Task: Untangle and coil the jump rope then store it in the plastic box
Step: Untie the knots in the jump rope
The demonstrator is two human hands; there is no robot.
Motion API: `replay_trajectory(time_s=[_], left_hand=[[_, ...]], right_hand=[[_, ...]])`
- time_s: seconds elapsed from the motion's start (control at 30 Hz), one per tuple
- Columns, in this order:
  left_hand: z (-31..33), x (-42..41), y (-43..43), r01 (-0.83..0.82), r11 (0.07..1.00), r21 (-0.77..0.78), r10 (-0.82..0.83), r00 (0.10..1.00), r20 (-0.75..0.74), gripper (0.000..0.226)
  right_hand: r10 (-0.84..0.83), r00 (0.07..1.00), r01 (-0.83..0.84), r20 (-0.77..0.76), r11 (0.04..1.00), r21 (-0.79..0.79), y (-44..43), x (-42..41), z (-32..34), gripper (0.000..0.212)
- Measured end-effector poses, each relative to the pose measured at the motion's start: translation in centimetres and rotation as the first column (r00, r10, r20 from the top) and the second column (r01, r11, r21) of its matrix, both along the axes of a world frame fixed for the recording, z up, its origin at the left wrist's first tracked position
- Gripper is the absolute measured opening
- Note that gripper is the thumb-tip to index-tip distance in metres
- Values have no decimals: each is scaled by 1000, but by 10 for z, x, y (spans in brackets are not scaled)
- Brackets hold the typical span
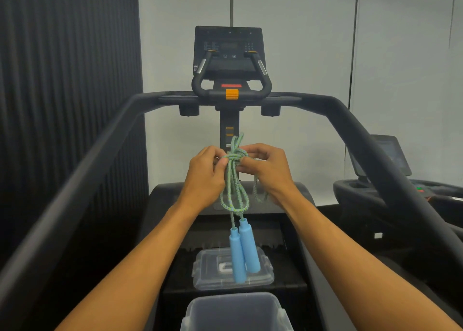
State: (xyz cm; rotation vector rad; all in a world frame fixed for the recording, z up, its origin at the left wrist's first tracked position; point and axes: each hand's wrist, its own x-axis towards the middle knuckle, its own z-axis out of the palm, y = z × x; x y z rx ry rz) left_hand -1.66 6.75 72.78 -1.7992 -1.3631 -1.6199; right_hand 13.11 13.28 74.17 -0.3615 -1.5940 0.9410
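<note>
Both hands are up over the treadmill deck: the left hand (204, 178) and the right hand (269, 170) are each pinching the knot of the speckled green braided jump rope (234, 178), fingers clamped on it from either side. Loops are dangling below, the two light-blue plastic handles (241, 249) hanging together above the clear plastic lid (208, 273). The translucent plastic box (225, 310) is sitting open nearest the person. The black treadmill console (229, 50) is showing markings too blurred to read.
</note>
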Motion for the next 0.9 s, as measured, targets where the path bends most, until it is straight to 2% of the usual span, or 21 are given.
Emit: replay_trajectory(time_s=[0.07,0.17,0.2,0.27,0.37,0.5,0.57,0.67,0.7,0.77,0.9], left_hand=[[1,-1,-3,21,1000,-14,-22,998,-56,4],[5,2,-7,-36,998,-45,24,969,-247,9],[5,3,-7,-40,998,-42,29,970,-242,7],[7,6,-6,-10,1000,-21,6,989,-146,7],[5,4,-2,84,996,-37,-80,992,101,13],[2,2,-2,292,956,-33,-263,898,354,21],[4,4,-5,293,953,-82,-252,911,325,14],[9,5,-9,85,991,-108,-81,996,40,7],[10,5,-8,53,994,-94,-52,999,12,5],[8,4,-5,88,991,-103,-76,990,121,10],[1,-1,4,255,961,-108,-190,891,413,17]], right_hand=[[-43,999,41,33,998,53,1,1,1,20],[-147,983,128,109,978,162,2,2,-1,17],[-147,982,126,117,978,168,1,2,-2,16],[-73,994,64,77,992,113,1,1,-4,15],[18,1000,-18,-6,1000,12,-2,1,-5,15],[53,996,-57,-72,997,-45,-1,2,-2,18],[22,998,-24,-60,999,-24,-2,0,0,17],[-11,1000,12,-16,1000,18,-3,-3,-1,16],[-7,1000,7,-19,1000,11,-2,-4,-2,16],[19,999,-19,-35,1000,-24,-2,-4,-3,15],[60,997,-64,-41,993,-100,-7,-2,-3,17]])
